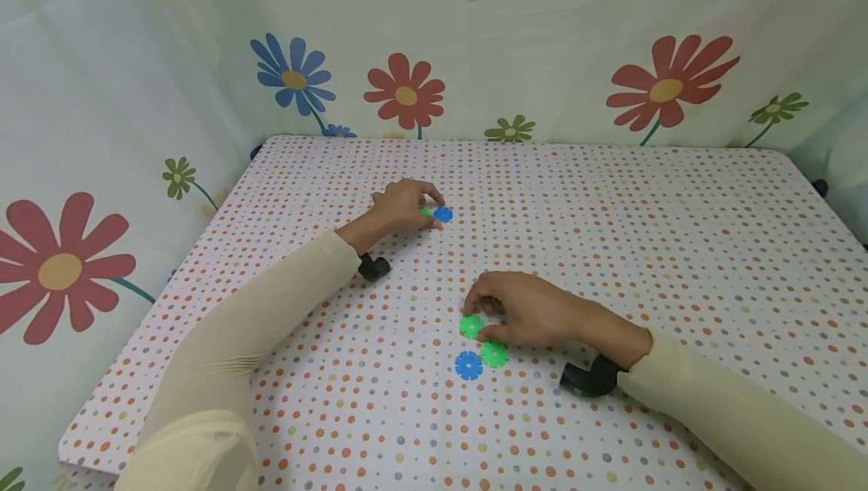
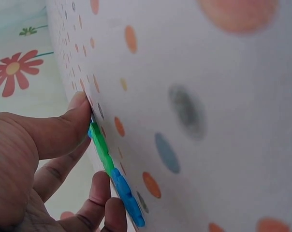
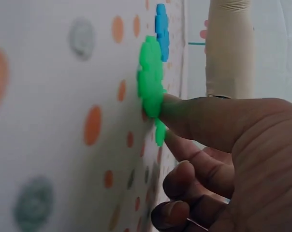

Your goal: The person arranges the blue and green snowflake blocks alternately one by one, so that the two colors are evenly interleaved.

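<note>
My left hand (image 1: pixel 407 206) reaches toward the back of the table. Its thumb and index finger close round a blue flower-shaped disc (image 1: pixel 443 214). Beside this lies a green disc (image 2: pixel 102 149), then another blue disc (image 2: pixel 128 199) near the other fingers, under the hand in the head view. Closer to me, my right hand (image 1: pixel 532 312) pinches a green notched disc (image 1: pixel 471 326) between thumb and index finger. A second green disc (image 1: pixel 494 354) sits against the thumb side, and a third, blue disc (image 1: pixel 469 365) lies next to it on the dotted surface.
The table (image 1: pixel 644 250) wears a white cloth with coloured dots. Behind and to the left hangs a curtain (image 1: pixel 542 39) printed with flowers. Dark wrist straps with camera mounts (image 1: pixel 590 378) stick out below each sleeve.
</note>
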A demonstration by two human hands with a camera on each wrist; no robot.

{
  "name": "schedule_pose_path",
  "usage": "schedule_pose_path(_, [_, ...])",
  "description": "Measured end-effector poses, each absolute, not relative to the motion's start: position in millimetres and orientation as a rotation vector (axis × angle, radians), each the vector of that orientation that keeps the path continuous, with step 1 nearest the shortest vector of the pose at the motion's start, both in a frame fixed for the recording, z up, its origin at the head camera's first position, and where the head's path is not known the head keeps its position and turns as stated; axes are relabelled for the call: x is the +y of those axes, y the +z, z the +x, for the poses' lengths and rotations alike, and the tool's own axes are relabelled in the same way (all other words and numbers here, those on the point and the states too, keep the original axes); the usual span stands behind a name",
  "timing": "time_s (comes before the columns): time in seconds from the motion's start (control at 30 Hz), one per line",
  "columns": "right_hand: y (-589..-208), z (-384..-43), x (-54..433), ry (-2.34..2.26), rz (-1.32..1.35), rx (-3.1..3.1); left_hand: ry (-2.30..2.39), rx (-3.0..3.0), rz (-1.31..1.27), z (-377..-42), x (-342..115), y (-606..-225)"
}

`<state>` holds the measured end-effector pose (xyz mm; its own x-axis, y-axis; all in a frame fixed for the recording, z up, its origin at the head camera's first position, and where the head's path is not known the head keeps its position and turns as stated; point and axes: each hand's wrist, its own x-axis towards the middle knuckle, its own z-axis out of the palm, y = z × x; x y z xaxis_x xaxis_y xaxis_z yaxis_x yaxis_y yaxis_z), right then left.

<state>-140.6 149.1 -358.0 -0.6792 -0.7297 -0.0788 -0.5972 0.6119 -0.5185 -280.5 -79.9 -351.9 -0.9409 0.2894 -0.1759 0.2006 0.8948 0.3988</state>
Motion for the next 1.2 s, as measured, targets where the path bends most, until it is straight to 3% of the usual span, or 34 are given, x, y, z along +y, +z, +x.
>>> schedule_pose_path(0.73, [-356.0,-139.7,143.2,-0.412,-1.302,2.644,0.557,2.836,0.353,-281.6,-78.6,-353.2])
schedule_pose_path(1.2, [-357.4,-141.7,147.3,-0.39,-1.288,2.693,0.549,2.85,0.371,-281.0,-78.8,-354.2])
